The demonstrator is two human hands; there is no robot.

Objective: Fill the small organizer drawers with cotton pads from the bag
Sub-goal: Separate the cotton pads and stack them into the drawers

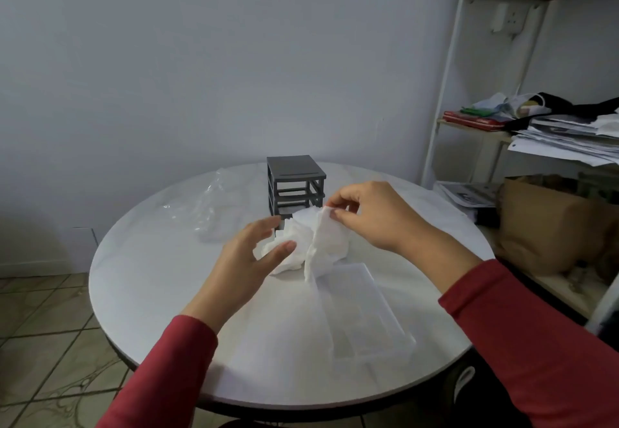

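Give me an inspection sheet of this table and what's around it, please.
Surface: round white table, smooth and pale.
Job's things: grey drawer frame at the back; clear drawers lying front right; clear plastic bag at the left; a white bunch of cotton pads in the middle.
Clutter: nothing seen.
Grips: left hand holds the bunch between thumb and fingers; right hand pinches its top edge.
Cables: nothing seen.
Surroundings: white shelf at the right with stacked papers; brown paper bag below; tiled floor.
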